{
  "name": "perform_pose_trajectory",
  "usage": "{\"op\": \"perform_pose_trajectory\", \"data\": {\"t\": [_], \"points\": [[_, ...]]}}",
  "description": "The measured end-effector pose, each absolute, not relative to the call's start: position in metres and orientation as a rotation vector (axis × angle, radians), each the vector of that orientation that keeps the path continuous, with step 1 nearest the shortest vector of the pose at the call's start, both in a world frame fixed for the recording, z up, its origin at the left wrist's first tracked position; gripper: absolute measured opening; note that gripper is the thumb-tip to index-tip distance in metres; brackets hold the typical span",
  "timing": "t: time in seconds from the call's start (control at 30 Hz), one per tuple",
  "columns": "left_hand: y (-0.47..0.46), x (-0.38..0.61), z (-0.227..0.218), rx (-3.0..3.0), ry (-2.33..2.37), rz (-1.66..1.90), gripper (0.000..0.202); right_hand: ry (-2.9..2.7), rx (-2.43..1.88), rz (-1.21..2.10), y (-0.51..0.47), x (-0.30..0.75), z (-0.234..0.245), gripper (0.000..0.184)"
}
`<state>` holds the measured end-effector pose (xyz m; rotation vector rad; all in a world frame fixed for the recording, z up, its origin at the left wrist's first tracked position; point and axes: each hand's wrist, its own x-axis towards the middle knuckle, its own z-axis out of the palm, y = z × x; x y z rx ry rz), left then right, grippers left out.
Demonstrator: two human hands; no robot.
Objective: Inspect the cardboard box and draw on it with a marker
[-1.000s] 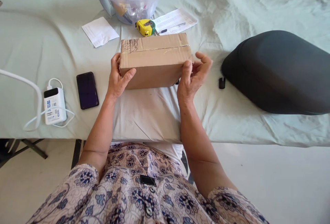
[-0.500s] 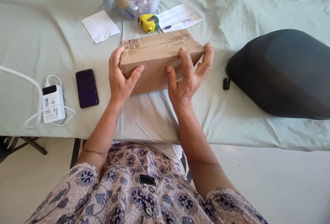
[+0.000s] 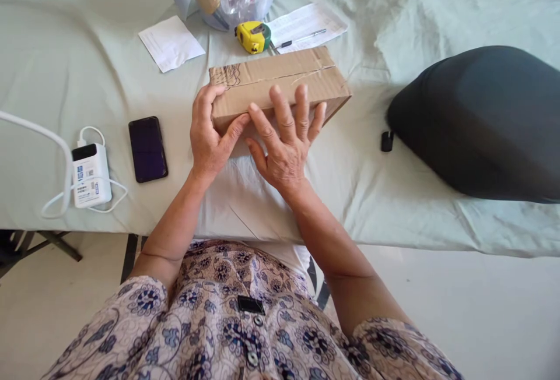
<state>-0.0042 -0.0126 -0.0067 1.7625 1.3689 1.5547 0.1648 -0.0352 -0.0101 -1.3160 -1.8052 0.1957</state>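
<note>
Two bare hands meet at one cardboard box (image 3: 284,71), set in front of the person near the middle of the table (image 3: 254,211). The left hand (image 3: 206,144) has its grip closed on the box's left end, fingers around the corner and thumb along the upper near edge. The right hand (image 3: 283,152) has a loose grip, fingers spread before the near side, their tips overlapping the top edge; whether they press on it, I cannot tell. Dark scribbles mark the box top's left end, and a seam runs along it.

Just behind the box are a yellow-and-green tape measure (image 3: 252,37) and a pen (image 3: 301,38) lying across a printed sheet (image 3: 326,17). Another paper (image 3: 171,45) lies to the left, with a filled clear tub (image 3: 265,1) farther back. Left of the hands lie a phone (image 3: 147,150) and a white power bank (image 3: 93,176). Well to the right, a small black piece (image 3: 387,141) sits beside a large dark rounded object (image 3: 476,123).
</note>
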Motion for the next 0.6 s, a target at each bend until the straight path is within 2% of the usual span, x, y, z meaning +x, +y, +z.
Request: {"op": "perform_pose_trajectory", "data": {"t": [0.2,0.6], "points": [[-0.012,-0.006,-0.006,1.769,1.372,1.549,0.063,-1.799,-1.306,0.258,-0.036,0.162,-0.006,0.053],[-0.010,-0.012,-0.006,1.761,1.410,1.589,0.064,-1.543,-1.372,0.088,-0.018,0.203,-0.023,0.057]]}}
